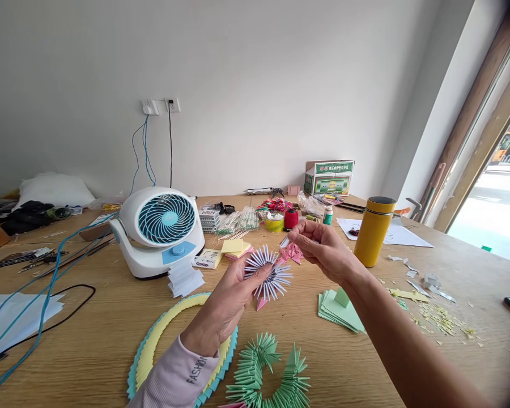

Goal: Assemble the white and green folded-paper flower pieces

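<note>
My left hand [233,297] grips a round fan-like piece of folded white paper [283,276], its points spreading outward and the thumb pressed over its middle. To its upper right, my right hand [317,243] pinches a small folded white paper piece [285,242] between thumb and fingertips. Pink folded papers [294,255] lie behind, between the hands. Under my left forearm rests a yellow and blue paper ring [142,354]. A curved chain of green folded paper [249,371] lies at the front. Green paper sheets [342,317] are stacked beneath my right forearm.
A white fan [130,226] stands at left, with white slips [185,279] and yellow sticky notes [232,245] nearby. Farther right is a yellow bottle [373,232]; paper scraps [444,317] are scattered before it. Blue cables [53,277] cross the left side. A box [329,177] stands behind.
</note>
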Available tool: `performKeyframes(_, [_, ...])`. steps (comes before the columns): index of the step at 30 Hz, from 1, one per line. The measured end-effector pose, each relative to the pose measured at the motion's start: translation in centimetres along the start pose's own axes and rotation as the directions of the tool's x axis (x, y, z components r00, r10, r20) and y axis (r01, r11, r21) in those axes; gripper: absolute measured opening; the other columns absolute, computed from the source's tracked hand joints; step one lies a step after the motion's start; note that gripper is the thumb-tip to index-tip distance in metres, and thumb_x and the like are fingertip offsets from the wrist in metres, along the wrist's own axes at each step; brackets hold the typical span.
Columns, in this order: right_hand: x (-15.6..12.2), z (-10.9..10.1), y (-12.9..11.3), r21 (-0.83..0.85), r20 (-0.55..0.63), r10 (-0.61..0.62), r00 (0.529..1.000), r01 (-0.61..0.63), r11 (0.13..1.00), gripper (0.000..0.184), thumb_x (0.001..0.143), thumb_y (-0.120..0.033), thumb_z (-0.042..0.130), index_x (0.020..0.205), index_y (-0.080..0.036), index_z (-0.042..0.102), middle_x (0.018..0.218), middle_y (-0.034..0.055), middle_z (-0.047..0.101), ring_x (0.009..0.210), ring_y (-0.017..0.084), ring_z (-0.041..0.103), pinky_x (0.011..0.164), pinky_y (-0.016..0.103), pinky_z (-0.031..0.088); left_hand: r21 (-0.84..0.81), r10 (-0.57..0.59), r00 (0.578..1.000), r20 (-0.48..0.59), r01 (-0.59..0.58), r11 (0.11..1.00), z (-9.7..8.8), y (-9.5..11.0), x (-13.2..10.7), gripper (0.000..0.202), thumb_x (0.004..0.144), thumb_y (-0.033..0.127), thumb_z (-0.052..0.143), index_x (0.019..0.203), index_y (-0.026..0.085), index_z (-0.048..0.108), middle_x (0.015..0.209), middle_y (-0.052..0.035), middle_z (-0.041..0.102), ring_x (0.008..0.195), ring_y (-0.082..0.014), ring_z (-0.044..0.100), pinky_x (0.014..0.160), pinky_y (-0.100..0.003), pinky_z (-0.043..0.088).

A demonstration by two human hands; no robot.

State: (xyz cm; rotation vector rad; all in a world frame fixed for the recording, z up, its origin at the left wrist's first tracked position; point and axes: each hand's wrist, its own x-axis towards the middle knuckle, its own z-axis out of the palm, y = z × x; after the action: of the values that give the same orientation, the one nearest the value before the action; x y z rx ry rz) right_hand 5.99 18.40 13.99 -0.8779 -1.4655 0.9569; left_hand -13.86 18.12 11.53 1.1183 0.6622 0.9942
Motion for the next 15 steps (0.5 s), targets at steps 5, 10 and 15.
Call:
performKeyframes(5, [0.07,-0.06,0.06,-0.005,0.005,0.011,1.000,-0.011,1.000,0.037,0.077,-0.051,0.076,0.073,-0.020,0.057,0.056,-0.0073,0.041,0.046,0.006,0.024,0.044,0.028,0.013,0.000,-0.001,0.999,0.038,0.001,1.000,-0.14,-0.04,0.10,0.041,0.077,0.030,0.080,0.111,0.018,0.061,0.103,-0.0069,0.064,0.088,-0.0177,0.058,0.064,-0.026,0.047])
performKeyframes(10, [0.09,-0.23,0.14,-0.010,0.011,0.022,1.000,-0.022,1.000,0.036,0.077,-0.050,0.076,0.073,-0.019,0.058,0.057,-0.0066,0.043,0.046,0.006,0.026,0.044,0.027,0.014,-0.005,0.002,0.995,0.098,-0.001,1.000,-0.12,0.15,-0.10,0.037,0.079,0.034,0.077,0.110,0.019,0.061,0.102,-0.0076,0.062,0.083,-0.0176,0.057,0.055,-0.024,0.043])
performKeyframes(15, [0.11,-0.36,0.31,-0.008,0.010,0.026,1.000,-0.026,1.000,0.035,0.078,-0.049,0.075,0.074,-0.019,0.058,0.057,-0.0062,0.045,0.046,0.006,0.027,0.044,0.027,0.014,-0.035,-0.017,0.998,0.061,0.019,0.999,0.00,0.34,-0.18,0.040,0.077,0.029,0.080,0.111,0.019,0.061,0.104,-0.0067,0.063,0.090,-0.0176,0.058,0.069,-0.028,0.049])
